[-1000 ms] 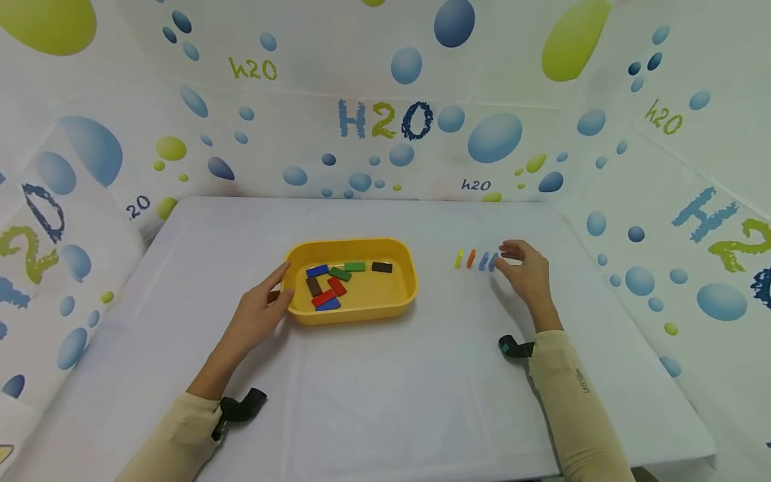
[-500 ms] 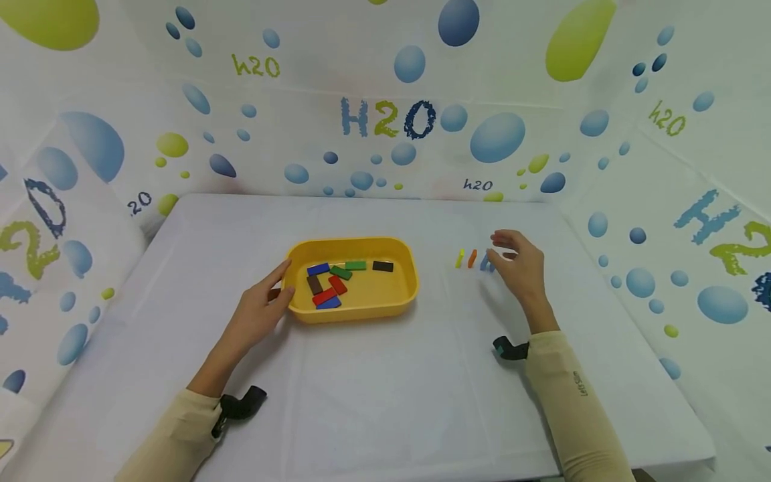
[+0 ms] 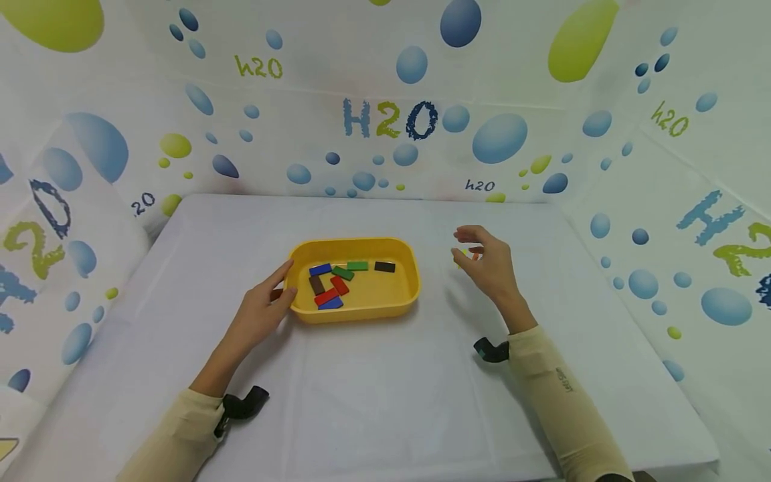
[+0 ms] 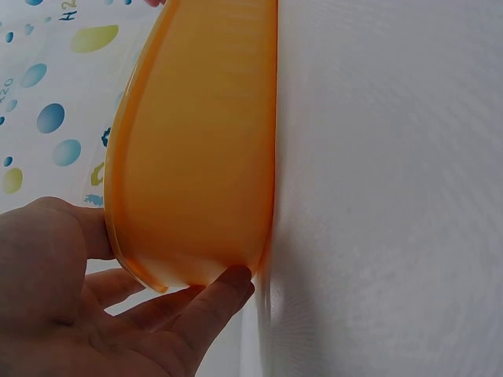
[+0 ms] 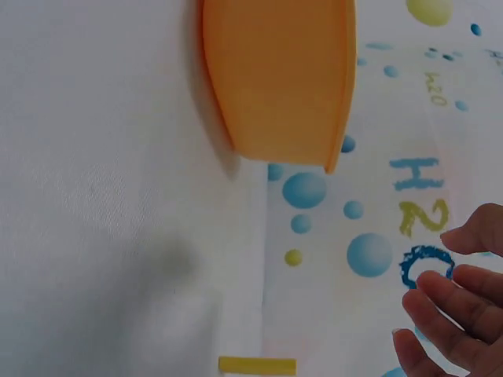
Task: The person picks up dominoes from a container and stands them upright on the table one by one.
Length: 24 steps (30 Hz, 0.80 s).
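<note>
At the left end of a yellow tray [image 3: 391, 306], my left hand [image 3: 260, 313] holds the rim and end wall, thumb and fingers spread over them. The tray's wall [image 4: 196, 141] fills the middle of the left wrist view. Inside it lie several flat coloured blocks, among them a black block [image 3: 385, 267] and a red block [image 3: 340, 286]. To the right of the tray, my right hand [image 3: 486, 262] hovers with thumb and fingers apart, holding nothing. Behind its fingers a small orange piece [image 3: 476, 256] partly shows. A yellow piece [image 5: 258, 366] stands at the bottom of the right wrist view.
The table [image 3: 373, 395] has a white cloth, and a patterned white sheet [image 3: 301, 134] hangs behind and at both sides. Black wrist cameras, such as the left camera [image 3: 245, 404], stick out from both sleeves.
My right hand has moved left along the row of small standing pieces, from the blue ones toward the yellow one, and now hides the blue ones. The left hand stays on the tray.
</note>
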{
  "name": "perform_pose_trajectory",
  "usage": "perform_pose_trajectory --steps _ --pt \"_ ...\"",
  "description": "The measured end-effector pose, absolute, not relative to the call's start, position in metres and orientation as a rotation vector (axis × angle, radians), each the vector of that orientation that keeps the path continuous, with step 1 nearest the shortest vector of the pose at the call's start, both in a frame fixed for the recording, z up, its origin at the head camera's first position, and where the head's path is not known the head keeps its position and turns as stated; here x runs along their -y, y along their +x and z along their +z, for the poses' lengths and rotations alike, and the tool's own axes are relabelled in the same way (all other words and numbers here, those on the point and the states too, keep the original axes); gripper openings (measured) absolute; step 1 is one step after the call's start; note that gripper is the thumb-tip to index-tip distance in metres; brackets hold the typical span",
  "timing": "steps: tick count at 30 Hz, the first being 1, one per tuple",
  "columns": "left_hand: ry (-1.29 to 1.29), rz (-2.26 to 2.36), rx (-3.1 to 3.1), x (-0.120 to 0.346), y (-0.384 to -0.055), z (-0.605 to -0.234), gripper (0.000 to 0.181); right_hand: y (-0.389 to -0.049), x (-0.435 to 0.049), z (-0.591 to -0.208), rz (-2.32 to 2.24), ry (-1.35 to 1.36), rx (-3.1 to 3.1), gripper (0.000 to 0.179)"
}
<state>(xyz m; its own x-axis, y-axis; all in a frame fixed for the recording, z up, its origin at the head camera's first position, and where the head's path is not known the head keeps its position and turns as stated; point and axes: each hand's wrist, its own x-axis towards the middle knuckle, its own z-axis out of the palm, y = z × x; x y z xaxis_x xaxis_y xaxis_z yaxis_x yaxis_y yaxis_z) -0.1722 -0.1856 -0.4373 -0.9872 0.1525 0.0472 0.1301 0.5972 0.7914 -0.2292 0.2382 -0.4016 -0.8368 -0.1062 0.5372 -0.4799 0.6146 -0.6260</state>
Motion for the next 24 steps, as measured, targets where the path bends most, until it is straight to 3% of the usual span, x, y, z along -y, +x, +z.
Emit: perform_pose_trajectory --steps 24 --pt "0.267 1.392 -2.788 0.187 -0.173 -0.440 0.062 -0.237 -0.166 -0.400 1.178 0.713 2.467 0.031"
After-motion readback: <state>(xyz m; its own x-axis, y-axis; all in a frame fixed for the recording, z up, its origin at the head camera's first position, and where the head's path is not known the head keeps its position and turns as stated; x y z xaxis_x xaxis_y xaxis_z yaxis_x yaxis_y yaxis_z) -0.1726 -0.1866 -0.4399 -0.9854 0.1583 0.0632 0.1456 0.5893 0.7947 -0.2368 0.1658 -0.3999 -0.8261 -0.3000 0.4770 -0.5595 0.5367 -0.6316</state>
